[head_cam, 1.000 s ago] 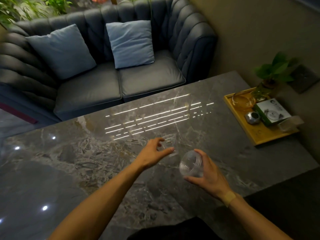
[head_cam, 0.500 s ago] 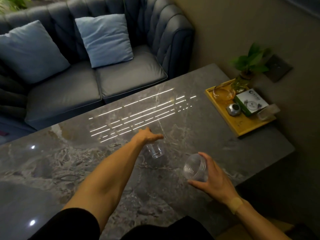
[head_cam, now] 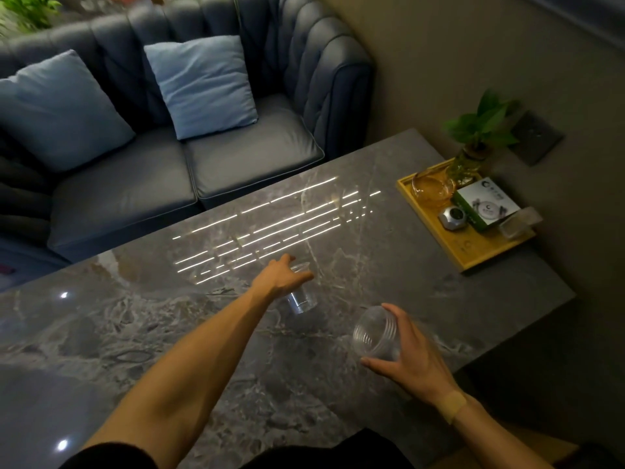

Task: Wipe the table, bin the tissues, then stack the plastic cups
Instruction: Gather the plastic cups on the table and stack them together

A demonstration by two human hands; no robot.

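My left hand (head_cam: 282, 277) reaches over the grey marble table (head_cam: 169, 333) and grips a clear plastic cup (head_cam: 302, 301) by its rim, the cup hanging below the fingers. My right hand (head_cam: 409, 362) holds clear plastic cups nested together (head_cam: 373, 336), tilted on their side with the open mouth facing left. The two hands are apart, the nested cups nearer to me and to the right. No tissues are visible.
A wooden tray (head_cam: 473, 252) at the table's far right holds a glass dish, a boxed item, a small metal object and a potted plant (head_cam: 480, 137). A dark blue sofa (head_cam: 162, 177) with two cushions stands behind the table. The table's right edge lies near my right hand.
My left hand closed on the single cup on the table and has it in its fingers. My right hand with its cups stayed nearly still. My head moved.
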